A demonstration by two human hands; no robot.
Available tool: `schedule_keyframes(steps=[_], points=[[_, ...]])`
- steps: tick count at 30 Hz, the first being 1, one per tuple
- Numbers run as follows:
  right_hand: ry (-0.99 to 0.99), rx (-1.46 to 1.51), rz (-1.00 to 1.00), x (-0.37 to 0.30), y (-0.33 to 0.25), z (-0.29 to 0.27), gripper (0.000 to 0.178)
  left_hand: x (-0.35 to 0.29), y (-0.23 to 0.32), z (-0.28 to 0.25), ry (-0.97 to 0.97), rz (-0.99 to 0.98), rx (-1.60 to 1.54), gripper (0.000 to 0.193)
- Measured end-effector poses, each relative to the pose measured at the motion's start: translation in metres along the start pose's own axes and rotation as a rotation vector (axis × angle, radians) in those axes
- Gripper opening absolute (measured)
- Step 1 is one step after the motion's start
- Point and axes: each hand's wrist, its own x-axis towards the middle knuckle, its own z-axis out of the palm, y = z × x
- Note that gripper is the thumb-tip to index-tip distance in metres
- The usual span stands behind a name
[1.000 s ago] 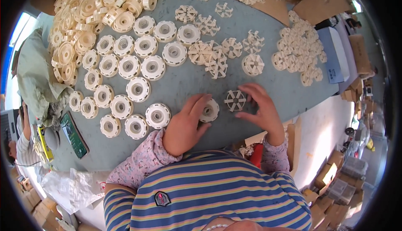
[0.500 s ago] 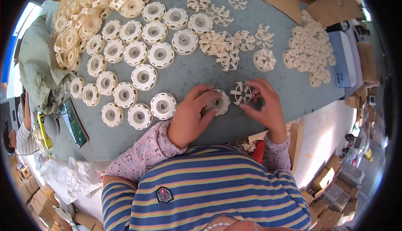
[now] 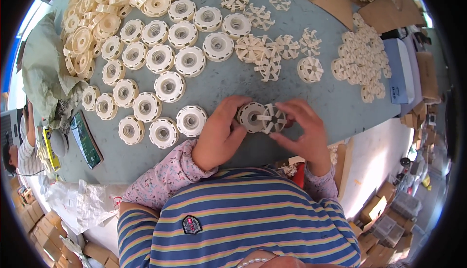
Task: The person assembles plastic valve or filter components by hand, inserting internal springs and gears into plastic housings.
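My left hand [image 3: 220,133] is closed around the left side of a round white plastic housing [image 3: 247,116] on the table. The housing has a notched rim and a hollow at its middle. Between the thumb and fingers of my right hand [image 3: 307,131] is a white spoked plastic wheel [image 3: 274,118], tilted, its left edge overlapping the housing's right side. Left of my left hand sits a similar housing with a coil spring [image 3: 190,121]; rows of such housings [image 3: 170,86] spread beyond it. Loose spoked wheels [image 3: 268,68] lie past my hands.
Cream plastic rings [image 3: 104,25] are heaped at the far left. Assembled spoked discs [image 3: 360,56] cluster at the right, near a blue box [image 3: 396,69]. A phone [image 3: 86,139] and a green cloth bag [image 3: 44,69] lie on the left. Another person's arm [image 3: 30,132] shows at the left edge.
My right hand has brought the spoked wheel leftward, from beside the housing to partly over its right edge. My left hand still grips the housing, its fingers shifted toward the left side.
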Motion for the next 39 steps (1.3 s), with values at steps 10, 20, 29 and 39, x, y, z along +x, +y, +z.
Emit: schedule_keyframes(steps=[10, 20, 29, 39], points=[[0.011, -0.119, 0.020, 0.004, -0.006, 0.038, 0.063, 0.003, -0.005, 0.002, 0.029, -0.005, 0.033, 0.052], [0.014, -0.367, 0.062, -0.004, 0.025, -0.004, 0.062, -0.007, 0.028, -0.002, 0.018, 0.099, 0.263, 0.062], [0.207, -0.808, -0.186, 0.051, 0.097, -0.059, 0.048, -0.038, 0.067, -0.055, 0.166, -0.080, 0.815, 0.081], [0.137, -0.583, -0.013, 0.149, 0.124, -0.086, 0.058, -0.040, 0.053, -0.047, 0.106, -0.076, 0.849, 0.070]])
